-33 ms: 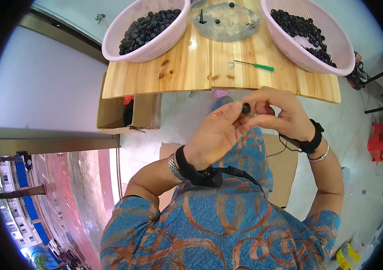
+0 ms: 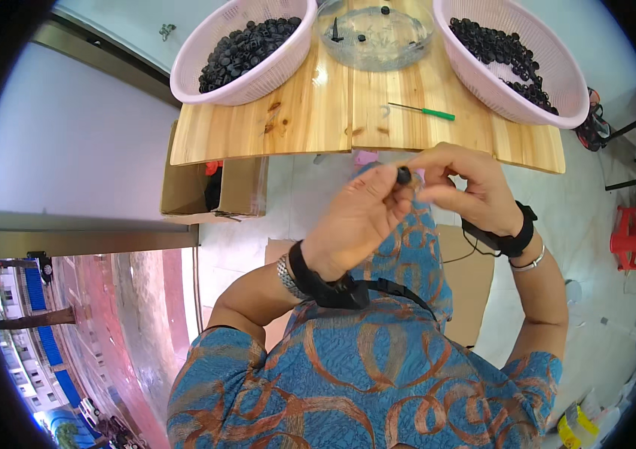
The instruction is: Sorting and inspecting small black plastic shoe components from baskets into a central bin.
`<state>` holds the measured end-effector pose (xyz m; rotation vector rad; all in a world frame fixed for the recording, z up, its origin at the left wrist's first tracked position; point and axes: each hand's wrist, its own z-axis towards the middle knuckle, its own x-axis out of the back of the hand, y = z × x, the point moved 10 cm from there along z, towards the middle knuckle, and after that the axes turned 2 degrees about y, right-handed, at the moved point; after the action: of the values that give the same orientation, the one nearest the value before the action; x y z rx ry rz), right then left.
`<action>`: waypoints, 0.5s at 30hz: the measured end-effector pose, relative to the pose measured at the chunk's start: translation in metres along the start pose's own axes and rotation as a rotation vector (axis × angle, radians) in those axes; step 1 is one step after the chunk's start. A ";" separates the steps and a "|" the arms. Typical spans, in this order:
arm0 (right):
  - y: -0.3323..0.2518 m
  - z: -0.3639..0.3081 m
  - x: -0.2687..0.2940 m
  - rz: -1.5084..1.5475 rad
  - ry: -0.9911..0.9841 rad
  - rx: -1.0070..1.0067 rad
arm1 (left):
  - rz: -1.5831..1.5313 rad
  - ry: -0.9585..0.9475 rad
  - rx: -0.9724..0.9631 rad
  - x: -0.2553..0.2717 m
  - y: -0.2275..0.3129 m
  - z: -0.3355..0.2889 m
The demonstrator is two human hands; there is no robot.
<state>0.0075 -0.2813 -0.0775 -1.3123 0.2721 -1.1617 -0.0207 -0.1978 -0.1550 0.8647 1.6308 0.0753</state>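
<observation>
Above my lap, just short of the table's front edge, my left hand (image 2: 359,221) pinches a small round black plastic part (image 2: 404,176) between thumb and fingers. My right hand (image 2: 468,187) is close on the other side of that part. Its forefinger reaches over toward the part while its thumb stays apart below, slightly blurred. I make out nothing held in the right hand. On the table beyond lies a small screwdriver (image 2: 434,114) with a green handle and thin shaft.
Two pink baskets, one at left (image 2: 277,78) and one at right (image 2: 509,112), hold many black parts. Between them, a clear round tray (image 2: 378,60) contains a few black pieces. The wooden table (image 2: 221,138) has a cardboard box (image 2: 243,187) below its left side. A red stool (image 2: 632,239) stands at far right.
My right thumb has drawn slightly away from the left fingers. The black part has shifted a little to the left and up in my left hand.
</observation>
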 end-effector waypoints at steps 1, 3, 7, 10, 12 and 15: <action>0.007 -0.002 0.008 0.164 0.092 -0.037 | -0.016 -0.044 -0.024 -0.003 0.010 0.000; 0.011 -0.004 0.010 0.248 0.173 -0.091 | 0.046 0.006 -0.095 -0.003 0.032 -0.002; 0.017 -0.004 0.014 0.344 0.348 -0.067 | 0.367 0.045 -0.308 -0.004 0.079 -0.007; 0.002 0.011 0.010 0.330 0.363 -0.002 | 0.518 0.030 -0.387 -0.015 0.098 -0.010; -0.008 0.020 0.006 0.256 0.378 0.069 | 0.598 0.045 -0.422 -0.017 0.111 -0.013; -0.007 0.023 0.007 0.220 0.356 0.055 | 0.893 0.151 -0.591 -0.021 0.154 -0.019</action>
<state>0.0242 -0.2718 -0.0607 -0.9944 0.6242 -1.2004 0.0380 -0.0909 -0.0563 1.0565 1.1310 1.2010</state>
